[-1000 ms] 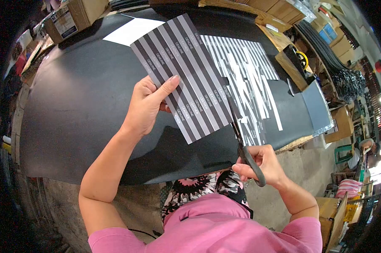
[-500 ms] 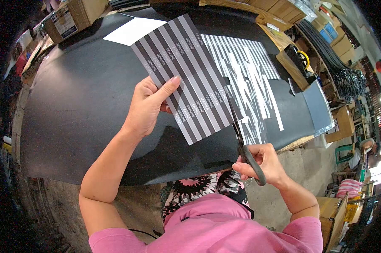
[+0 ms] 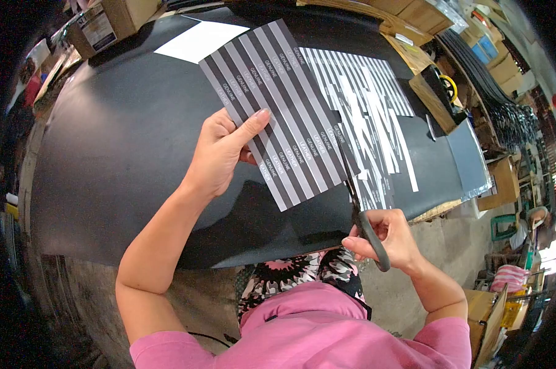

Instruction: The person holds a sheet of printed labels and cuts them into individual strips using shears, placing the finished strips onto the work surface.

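Note:
My left hand (image 3: 222, 144) grips a sheet of grey and black striped labels (image 3: 278, 117) at its left edge, thumb on top. The stripes carry the printed words "GENUINE LEATHER". In my right hand (image 3: 392, 240) is a pair of black-handled scissors (image 3: 371, 237), my fingers through the loops. Its blades point away from me and lie along the sheet's right edge, near the lower right corner. Cut white and dark strips (image 3: 376, 129) lie in a loose heap just beyond the blades, partly over another striped sheet (image 3: 345, 64) on the table.
A black-covered table (image 3: 118, 147) spreads under my hands. A white sheet (image 3: 201, 40) lies at the back. On the right are an open box (image 3: 432, 95) with a yellow roll (image 3: 448, 89) and a grey sheet (image 3: 468, 154). Cardboard boxes (image 3: 105, 27) stand along the far edge.
The striped sheet, the scissors and the things on the table sit slightly further right in the view. Both hands keep the same hold.

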